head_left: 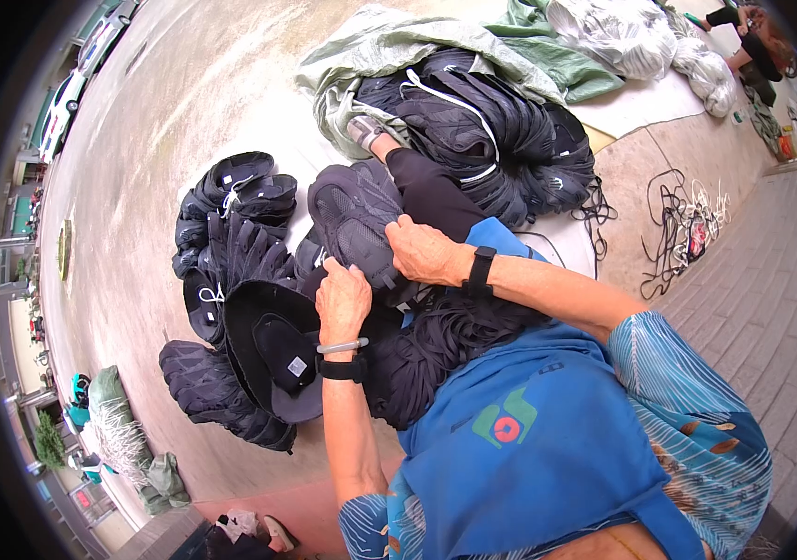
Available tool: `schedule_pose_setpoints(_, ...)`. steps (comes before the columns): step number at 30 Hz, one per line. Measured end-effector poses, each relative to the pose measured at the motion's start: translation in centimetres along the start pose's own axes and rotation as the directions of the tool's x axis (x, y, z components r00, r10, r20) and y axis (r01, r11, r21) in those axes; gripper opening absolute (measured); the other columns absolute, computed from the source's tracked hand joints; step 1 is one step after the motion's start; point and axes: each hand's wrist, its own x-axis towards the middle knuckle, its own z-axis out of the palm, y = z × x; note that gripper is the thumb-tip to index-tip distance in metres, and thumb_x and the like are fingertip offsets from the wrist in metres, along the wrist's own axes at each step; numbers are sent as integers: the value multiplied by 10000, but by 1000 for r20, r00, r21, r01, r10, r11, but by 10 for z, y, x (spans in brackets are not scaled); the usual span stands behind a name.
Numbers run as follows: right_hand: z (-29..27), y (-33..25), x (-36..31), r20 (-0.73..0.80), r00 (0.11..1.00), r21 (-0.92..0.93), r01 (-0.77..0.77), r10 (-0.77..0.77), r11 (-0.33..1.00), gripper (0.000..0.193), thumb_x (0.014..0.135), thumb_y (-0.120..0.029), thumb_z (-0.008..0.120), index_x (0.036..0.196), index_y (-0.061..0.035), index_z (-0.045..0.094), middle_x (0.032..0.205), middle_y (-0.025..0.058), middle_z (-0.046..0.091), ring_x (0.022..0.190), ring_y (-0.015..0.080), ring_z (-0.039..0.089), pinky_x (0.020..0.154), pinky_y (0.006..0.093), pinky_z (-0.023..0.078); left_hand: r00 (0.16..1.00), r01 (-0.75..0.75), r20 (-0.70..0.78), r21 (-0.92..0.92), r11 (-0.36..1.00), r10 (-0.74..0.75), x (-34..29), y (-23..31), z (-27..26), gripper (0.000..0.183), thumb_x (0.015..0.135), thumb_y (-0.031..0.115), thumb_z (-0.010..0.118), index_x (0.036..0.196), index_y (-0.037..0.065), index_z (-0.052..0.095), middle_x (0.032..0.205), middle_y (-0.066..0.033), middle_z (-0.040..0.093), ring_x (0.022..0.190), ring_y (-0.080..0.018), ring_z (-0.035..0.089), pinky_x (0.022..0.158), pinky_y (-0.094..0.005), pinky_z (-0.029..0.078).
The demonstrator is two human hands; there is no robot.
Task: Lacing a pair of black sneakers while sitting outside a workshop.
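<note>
A dark grey shoe upper (354,217) with mesh panels lies over my lap, in front of both hands. My right hand (428,252) pinches its right edge with fingers closed. My left hand (342,301) is also closed, fingertips against the upper's lower left edge; a thin lace between them cannot be made out. Below the hands, a heap of black shoelaces (445,350) spreads across my lap onto the blue apron (548,420). Just left of my left wrist sits a black, open-topped shell (254,322) with a white label inside.
Stacked dark uppers (230,210) lie to the left, with another bundle (221,397) nearer. A large tied ring of uppers (482,131) rests on a pale green sack (333,79) ahead. Loose black and white laces (688,229) lie on the right. Another person (762,42) sits far right.
</note>
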Motion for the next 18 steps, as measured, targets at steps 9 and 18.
schedule_pose_setpoints(9,-11,-1,-18,-4,990,23,138,-138,990,242,693,9,610,883,88,482,877,260,489,702,397,617,602,427,535,996,-66,-65,-29,997,64,-7,-7,23,314,856,126,465,1053,-103,379,747,-353,594,730,-503,598,711,-557,476)
schedule_pose_setpoints(18,-13,3,-6,-61,995,-11,84,-84,996,209,696,-65,612,848,62,545,819,218,532,665,349,619,573,395,536,975,-178,-140,-7,984,175,5,2,26,220,859,122,473,925,-56,363,672,-302,581,676,-483,583,622,-544,459)
